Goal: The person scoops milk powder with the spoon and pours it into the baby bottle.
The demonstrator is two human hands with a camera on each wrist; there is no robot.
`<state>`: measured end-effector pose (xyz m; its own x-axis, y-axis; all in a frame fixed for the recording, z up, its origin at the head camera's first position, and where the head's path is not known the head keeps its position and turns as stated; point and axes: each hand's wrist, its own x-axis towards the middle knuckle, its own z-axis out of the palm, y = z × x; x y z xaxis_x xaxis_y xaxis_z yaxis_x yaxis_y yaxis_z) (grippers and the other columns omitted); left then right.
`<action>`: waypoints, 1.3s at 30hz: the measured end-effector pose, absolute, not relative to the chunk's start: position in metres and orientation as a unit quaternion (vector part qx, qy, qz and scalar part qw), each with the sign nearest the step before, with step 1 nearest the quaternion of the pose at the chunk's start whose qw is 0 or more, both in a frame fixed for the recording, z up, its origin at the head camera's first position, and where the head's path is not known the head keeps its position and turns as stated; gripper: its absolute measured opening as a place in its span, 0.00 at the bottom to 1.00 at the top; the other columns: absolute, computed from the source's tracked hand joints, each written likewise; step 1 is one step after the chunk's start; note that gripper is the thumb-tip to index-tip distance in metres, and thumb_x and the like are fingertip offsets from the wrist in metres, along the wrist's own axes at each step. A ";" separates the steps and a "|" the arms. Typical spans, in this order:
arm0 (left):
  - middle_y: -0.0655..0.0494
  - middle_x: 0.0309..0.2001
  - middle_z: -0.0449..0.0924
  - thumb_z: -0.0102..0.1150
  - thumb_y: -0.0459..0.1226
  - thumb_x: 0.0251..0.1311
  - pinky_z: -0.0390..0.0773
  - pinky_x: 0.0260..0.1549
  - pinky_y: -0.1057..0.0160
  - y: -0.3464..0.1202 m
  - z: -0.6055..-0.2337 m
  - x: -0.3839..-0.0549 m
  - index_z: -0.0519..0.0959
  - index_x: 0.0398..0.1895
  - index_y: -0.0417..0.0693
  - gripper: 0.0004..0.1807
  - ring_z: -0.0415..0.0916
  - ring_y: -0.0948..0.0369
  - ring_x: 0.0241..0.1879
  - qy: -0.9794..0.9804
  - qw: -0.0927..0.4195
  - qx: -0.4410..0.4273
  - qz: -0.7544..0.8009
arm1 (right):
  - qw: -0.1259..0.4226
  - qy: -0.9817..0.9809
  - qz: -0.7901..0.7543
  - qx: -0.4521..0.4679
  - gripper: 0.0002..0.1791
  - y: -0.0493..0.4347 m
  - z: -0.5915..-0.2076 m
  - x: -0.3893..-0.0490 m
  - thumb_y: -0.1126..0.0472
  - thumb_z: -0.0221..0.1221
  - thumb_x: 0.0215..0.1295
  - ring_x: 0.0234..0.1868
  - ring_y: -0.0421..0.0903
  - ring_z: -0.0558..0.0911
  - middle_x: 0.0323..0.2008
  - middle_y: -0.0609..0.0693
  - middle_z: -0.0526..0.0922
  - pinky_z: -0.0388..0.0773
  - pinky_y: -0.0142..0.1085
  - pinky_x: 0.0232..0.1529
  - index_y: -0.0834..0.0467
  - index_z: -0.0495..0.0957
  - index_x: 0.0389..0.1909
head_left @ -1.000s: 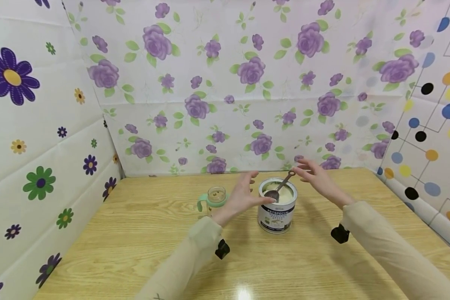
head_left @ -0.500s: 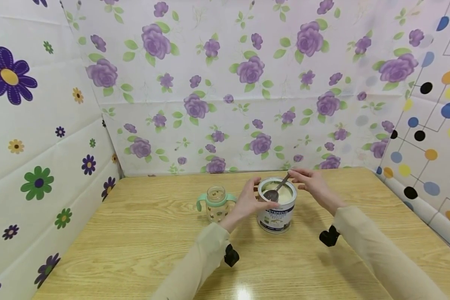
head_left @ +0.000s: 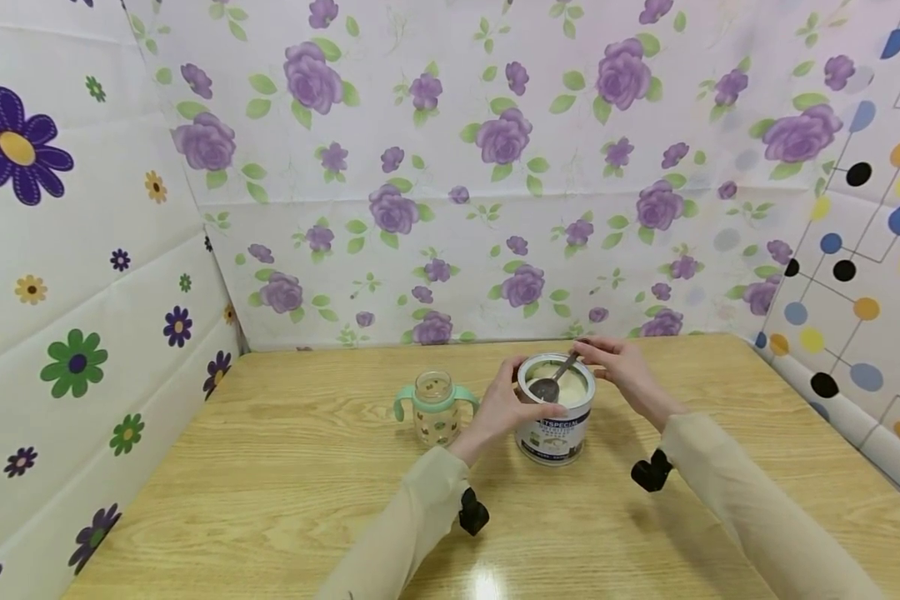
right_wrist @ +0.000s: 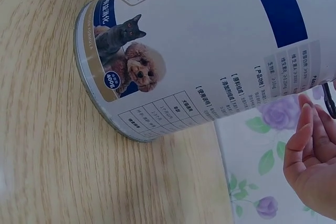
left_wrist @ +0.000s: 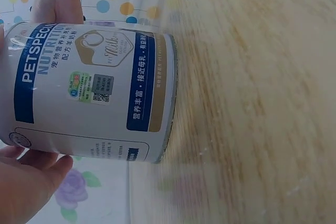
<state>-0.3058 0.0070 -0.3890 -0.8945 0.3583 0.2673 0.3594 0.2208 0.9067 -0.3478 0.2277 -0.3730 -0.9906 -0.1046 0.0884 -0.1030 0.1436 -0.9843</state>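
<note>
An uncovered milk powder can (head_left: 553,440) stands upright on the table, with pale powder (head_left: 573,388) inside. My left hand (head_left: 501,410) holds it near the rim from the left, thumb across the front and fingers around the far side. In the left wrist view the fingers of that hand (left_wrist: 34,182) lie against the can's side. A dark spoon (head_left: 546,389) leans in the can's mouth, its bowl toward the left. My right hand (head_left: 624,368) pinches the spoon's handle end above the right rim. The right wrist view shows the dark handle (right_wrist: 329,99) beside the fingers.
To the left of the can stands a clear baby bottle (head_left: 435,417) with a green collar and two handles, uncapped. The wooden table (head_left: 292,492) meets a flowered sheet (head_left: 390,267) at the back. Patterned sheets also hang at both sides.
My left hand has closed in from the left and taken hold of the can. My right hand has moved left and down onto the spoon's handle. The can has stayed in place.
</note>
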 end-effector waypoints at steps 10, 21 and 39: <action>0.56 0.52 0.69 0.71 0.50 0.40 0.72 0.41 0.62 0.009 -0.394 -0.310 0.60 0.62 0.50 0.45 0.69 0.63 0.48 -0.791 0.029 -0.236 -0.564 | 0.003 0.752 -0.656 -0.071 0.29 0.231 -0.372 -0.349 0.47 0.59 0.58 0.41 0.47 0.73 0.40 0.48 0.78 0.69 0.44 0.45 0.65 0.73 0.52; 0.56 0.51 0.70 0.72 0.50 0.39 0.72 0.40 0.63 0.009 -0.400 -0.313 0.61 0.62 0.50 0.46 0.70 0.59 0.48 -0.789 0.058 -0.247 -0.560 | 0.016 0.729 -0.681 -0.066 0.21 0.230 -0.356 -0.347 0.53 0.60 0.59 0.29 0.41 0.77 0.28 0.47 0.81 0.73 0.34 0.34 0.65 0.76 0.45; 0.61 0.49 0.70 0.72 0.48 0.41 0.71 0.44 0.63 0.009 -0.402 -0.315 0.62 0.60 0.49 0.42 0.69 0.65 0.48 -0.772 0.065 -0.269 -0.572 | -0.040 0.770 -0.603 -0.203 0.19 0.239 -0.319 -0.338 0.59 0.59 0.61 0.29 0.52 0.81 0.28 0.60 0.81 0.77 0.38 0.31 0.74 0.76 0.39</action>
<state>-0.3145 0.0093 -0.4024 -0.8467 0.3411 0.4084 0.4899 0.1999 0.8486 -0.3383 0.2386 -0.3190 -0.9146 -0.2647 0.3058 -0.3603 0.1900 -0.9133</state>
